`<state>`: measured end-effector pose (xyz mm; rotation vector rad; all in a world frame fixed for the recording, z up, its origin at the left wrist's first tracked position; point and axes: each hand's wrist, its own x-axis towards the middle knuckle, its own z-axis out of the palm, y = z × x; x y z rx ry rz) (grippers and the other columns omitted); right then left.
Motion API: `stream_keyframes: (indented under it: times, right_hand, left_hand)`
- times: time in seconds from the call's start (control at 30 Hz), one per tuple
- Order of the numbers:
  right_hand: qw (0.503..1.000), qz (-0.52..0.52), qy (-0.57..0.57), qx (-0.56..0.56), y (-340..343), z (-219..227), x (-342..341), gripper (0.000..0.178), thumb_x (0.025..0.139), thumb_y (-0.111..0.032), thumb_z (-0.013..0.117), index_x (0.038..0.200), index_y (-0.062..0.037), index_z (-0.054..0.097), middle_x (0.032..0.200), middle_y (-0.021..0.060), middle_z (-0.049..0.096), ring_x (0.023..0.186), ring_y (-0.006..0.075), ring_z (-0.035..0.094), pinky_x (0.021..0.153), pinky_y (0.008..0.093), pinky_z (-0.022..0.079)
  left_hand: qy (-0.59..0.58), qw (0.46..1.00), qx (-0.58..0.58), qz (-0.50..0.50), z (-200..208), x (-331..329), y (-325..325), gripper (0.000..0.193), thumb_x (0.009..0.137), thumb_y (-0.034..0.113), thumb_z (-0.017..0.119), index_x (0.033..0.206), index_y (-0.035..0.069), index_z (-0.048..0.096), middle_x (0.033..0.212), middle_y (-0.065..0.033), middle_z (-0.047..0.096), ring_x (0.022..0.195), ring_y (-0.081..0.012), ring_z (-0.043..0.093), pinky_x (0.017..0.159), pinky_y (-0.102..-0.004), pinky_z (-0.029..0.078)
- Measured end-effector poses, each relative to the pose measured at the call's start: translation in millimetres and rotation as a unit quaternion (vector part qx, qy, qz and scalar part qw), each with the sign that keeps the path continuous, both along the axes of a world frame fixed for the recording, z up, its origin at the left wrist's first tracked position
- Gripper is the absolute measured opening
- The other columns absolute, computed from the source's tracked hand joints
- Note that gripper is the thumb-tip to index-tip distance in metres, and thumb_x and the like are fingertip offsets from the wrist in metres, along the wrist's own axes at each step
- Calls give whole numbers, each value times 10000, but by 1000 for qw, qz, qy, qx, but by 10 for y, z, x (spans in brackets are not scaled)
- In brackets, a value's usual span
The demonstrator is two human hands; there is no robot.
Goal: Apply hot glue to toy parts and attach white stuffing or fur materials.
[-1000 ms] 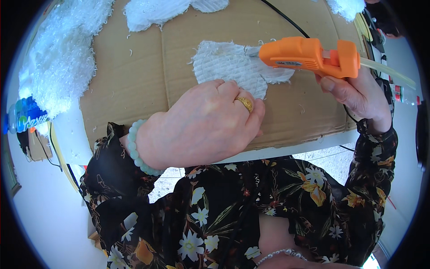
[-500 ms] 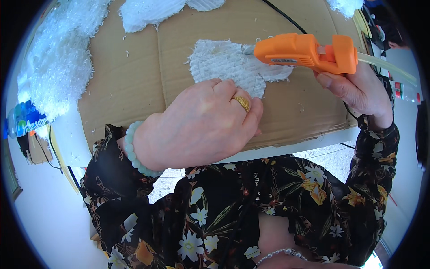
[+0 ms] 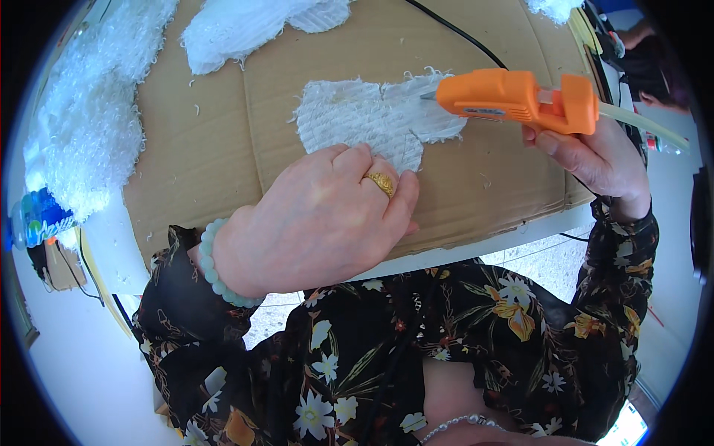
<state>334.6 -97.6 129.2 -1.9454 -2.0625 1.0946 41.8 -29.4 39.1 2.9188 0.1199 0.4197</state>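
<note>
A white, ribbed piece of fabric with frayed edges (image 3: 353, 111) lies flat on the cardboard. At its near edge my left hand (image 3: 320, 215) is closed, its fingertips curled under and mostly hidden at the cloth. My right hand (image 3: 599, 160) grips an orange hot glue gun (image 3: 491, 97) by its handle, which is largely out of sight below the body. The gun's metal nozzle points left over the right part of the fabric; whether it touches cannot be told. A pale glue stick (image 3: 639, 121) sticks out of the gun's back end.
Brown cardboard (image 3: 201, 156) covers the table. Fluffy white curly material (image 3: 93, 111) lies at left, and more white fabric pieces (image 3: 238, 33) at the back. A black cord (image 3: 461, 33) runs behind the gun. A bottle (image 3: 41, 217) stands at far left; another person is partly visible at far right.
The glue gun's nozzle has moved right across the fabric. My left hand keeps its place on the cloth, while the whole view has shifted slightly.
</note>
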Motion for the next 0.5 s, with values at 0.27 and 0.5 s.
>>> stream_keyframes:
  times: [0.27,0.5]
  right_hand:
    - [999,36,-39,-6,66,-45,-86,347,891,-211,584,1159,7,548,963,73,597,863,169,562,769,273,447]
    - [1000,15,-27,2,55,-13,-152,364,892,-243,599,1149,10,547,910,65,593,798,175,547,734,278,441]
  left_hand:
    - [-9,1000,8,-1,-3,8,-2,393,728,261,722,1014,6,631,918,-128,613,863,-271,629,706,-349,530]
    - [-13,1000,4,-1,-7,13,-13,392,725,257,724,1008,2,632,917,-129,613,858,-272,629,702,-345,531]
